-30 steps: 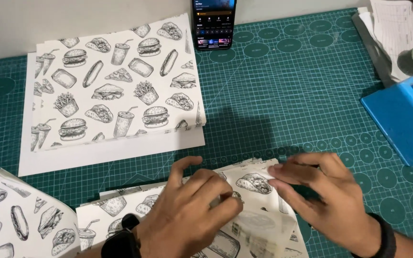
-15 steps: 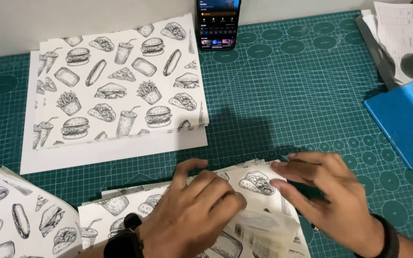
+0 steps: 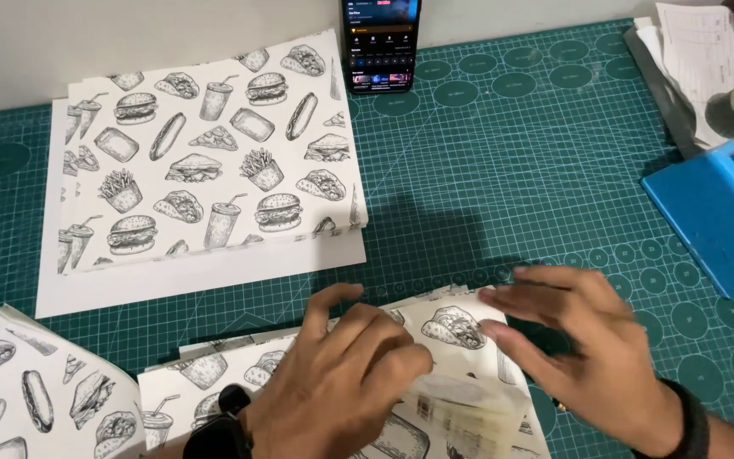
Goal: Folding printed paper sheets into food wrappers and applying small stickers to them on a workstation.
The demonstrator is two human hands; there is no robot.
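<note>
Head view: left hand point(image 3: 333, 387), right hand point(image 3: 592, 357) press printed paper point(image 3: 456, 327).

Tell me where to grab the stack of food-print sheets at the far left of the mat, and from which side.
Probably at the right edge of the printed stack, near its near-right corner. There the sheets fan slightly and curl up off the plain white sheet beneath, so fingers could slide under. Come from the right, over bare cutting mat; both the left hand and right hand are on other paper.
</note>
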